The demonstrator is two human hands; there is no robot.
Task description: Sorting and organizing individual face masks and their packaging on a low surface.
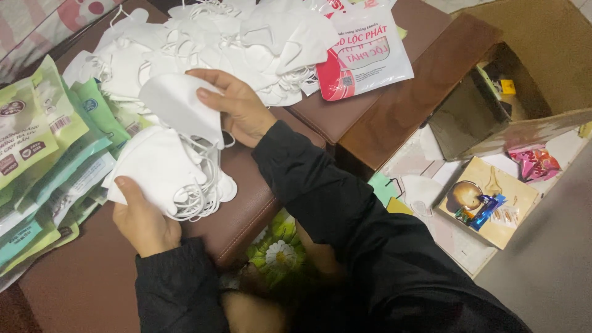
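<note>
The left hand [143, 225] grips a small stack of white masks [163, 172], fingers closed under it; the right hand [237, 108] pinches one more mask [179, 105] just above; a big loose heap [234, 37] beyond the fingers looks unsorted; green packets [49, 154] crowd the left edge; bare tabletop [80, 283] lies nearer.

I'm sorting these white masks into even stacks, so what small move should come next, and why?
Probably lower the right hand so its single mask lands on the stack in the left hand. That mask hangs just above the stack, nearly lined up with it, and the loose pile lies farther away.
</note>
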